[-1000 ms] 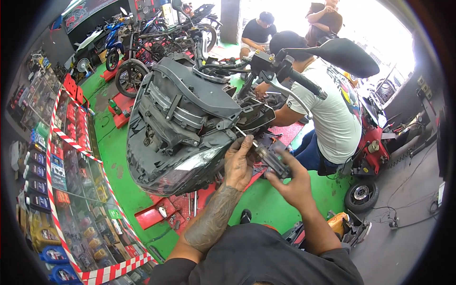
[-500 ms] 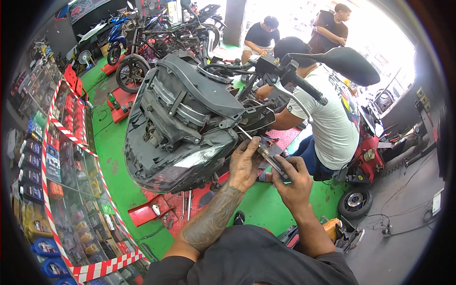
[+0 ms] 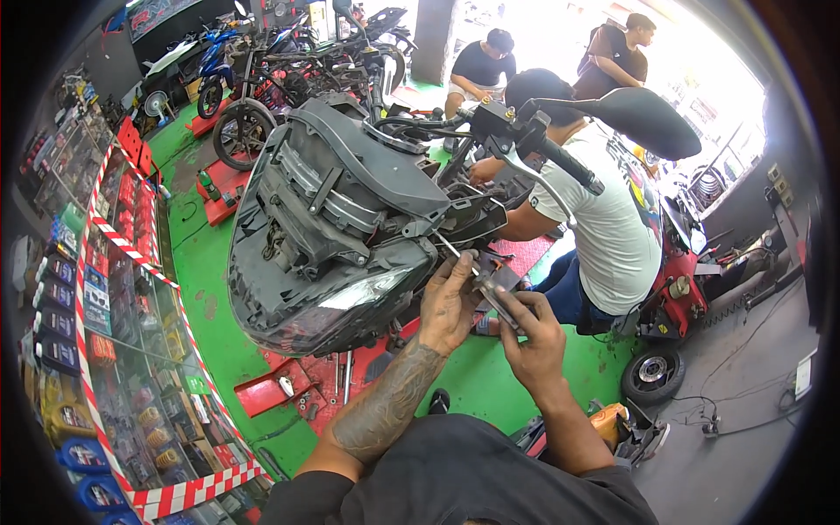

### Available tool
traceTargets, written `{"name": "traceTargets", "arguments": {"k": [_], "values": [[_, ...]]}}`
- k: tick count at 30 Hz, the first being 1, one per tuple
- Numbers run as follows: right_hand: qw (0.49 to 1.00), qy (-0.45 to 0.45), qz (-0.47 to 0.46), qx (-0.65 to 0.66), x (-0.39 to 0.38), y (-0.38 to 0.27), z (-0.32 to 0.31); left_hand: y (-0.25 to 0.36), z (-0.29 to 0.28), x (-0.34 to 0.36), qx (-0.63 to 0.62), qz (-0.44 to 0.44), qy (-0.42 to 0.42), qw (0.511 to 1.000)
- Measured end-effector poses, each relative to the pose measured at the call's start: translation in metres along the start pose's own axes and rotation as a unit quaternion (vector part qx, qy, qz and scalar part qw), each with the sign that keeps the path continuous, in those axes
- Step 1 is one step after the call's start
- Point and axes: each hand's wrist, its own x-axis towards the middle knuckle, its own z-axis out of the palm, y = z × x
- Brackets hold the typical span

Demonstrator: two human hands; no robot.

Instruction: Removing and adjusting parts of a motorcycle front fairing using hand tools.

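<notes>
My right hand point(image 3: 535, 337) grips the handle of a screwdriver point(image 3: 500, 304) with thumb and fingers. Around its front end, where handle meets shaft, the fingers of my left hand point(image 3: 446, 306) are closed. The thin metal shaft slants up and away, its tip against the side of a dark grey scooter front point(image 3: 402, 197), just above the clear headlight point(image 3: 372, 287). I cannot make out what the tip touches. Body panels are off the scooter's upper front, and brackets show. Above my hands sit the handlebar grip point(image 3: 573, 166), brake lever point(image 3: 551, 188) and black mirror point(image 3: 647, 121).
A co-worker in a white shirt point(image 3: 604, 227) bends close at the scooter's right side, arm reaching into it. Red trays with tools point(image 3: 276, 385) lie below the headlight. A glass display case point(image 3: 144, 350) edged with striped tape runs along the left. A loose wheel point(image 3: 654, 372) lies right.
My right hand has shifted slightly left, its fingers resettled on the handle. My left hand stays almost in place. In the background, the standing person has moved a little right.
</notes>
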Motion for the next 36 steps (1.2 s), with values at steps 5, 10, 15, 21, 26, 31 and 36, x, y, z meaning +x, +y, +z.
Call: {"name": "traceTargets", "arguments": {"k": [5, 10, 15, 21, 26, 31, 36], "values": [[0.959, 0.051, 0.141, 0.241, 0.000, 0.007, -0.004, 0.003, -0.001, 0.001, 0.039, 0.012, -0.006, 0.999], [0.747, -0.153, 0.378, 0.524, 0.001, 0.017, -0.018, 0.000, 0.007, -0.003, 0.020, 0.039, -0.013, 0.999], [0.984, 0.046, 0.126, 0.116, 0.001, 0.003, -0.006, 0.007, 0.008, 0.000, 0.029, 0.004, 0.005, 1.000], [0.919, 0.046, 0.209, 0.332, -0.001, 0.008, -0.011, 0.009, 0.006, 0.003, 0.064, 0.019, 0.003, 0.998], [0.695, -0.125, 0.361, 0.609, -0.006, 0.029, -0.017, 0.006, 0.017, -0.003, 0.045, 0.050, 0.024, 0.997], [0.948, 0.020, 0.176, 0.264, -0.001, 0.011, -0.013, 0.010, 0.037, -0.010, 0.040, 0.001, 0.028, 0.999], [0.989, 0.014, 0.065, 0.133, 0.008, 0.011, -0.025, 0.008, 0.008, 0.002, 0.080, 0.008, -0.005, 0.997]]}}
